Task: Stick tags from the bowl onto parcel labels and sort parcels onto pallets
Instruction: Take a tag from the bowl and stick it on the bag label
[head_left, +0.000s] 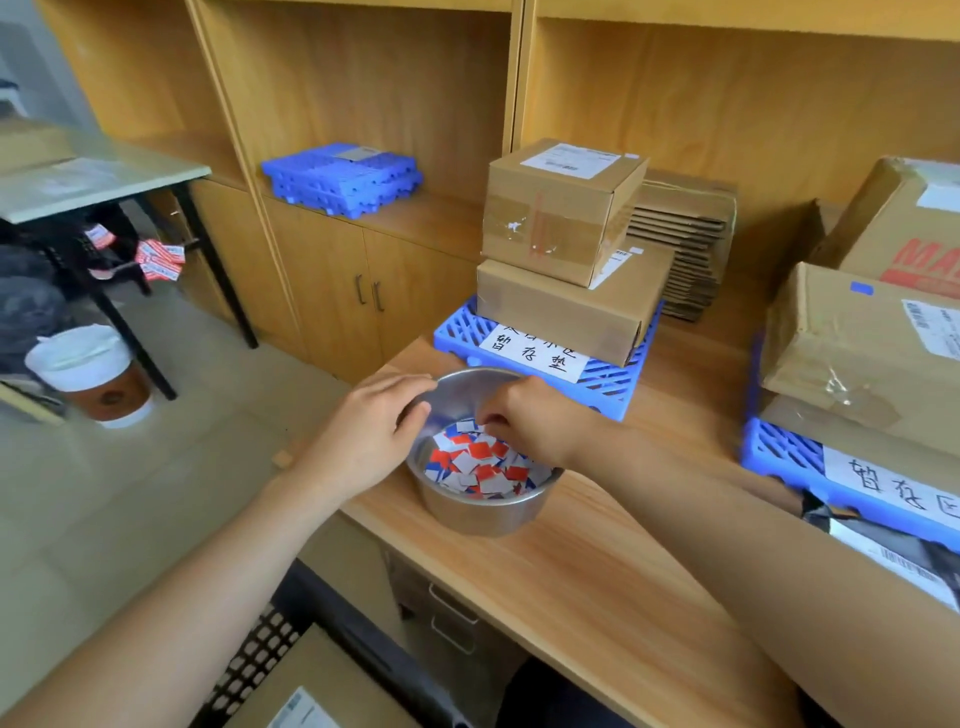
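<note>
Round steel bowl upright, mouth up, at the wooden bench's left edge, holding red, blue and white paper tags. Right hand inside it, fingers pinched on tags. Left hand loosely open against rim. Blue plastic pallet with stacked cardboard parcels just behind bowl; bare bench in front.

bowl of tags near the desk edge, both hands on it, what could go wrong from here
1. The metal bowl sits close to the front edge of the desk. The left hand only steadies its rim, so a push could tip it to the floor.
2. The tags lie in a loose heap of red, blue and white. The right hand, fingers pinched among them, may lift several or the wrong colour.
3. Two boxes are stacked on the blue pallet just behind the bowl; a raised hand could knock them.
</note>
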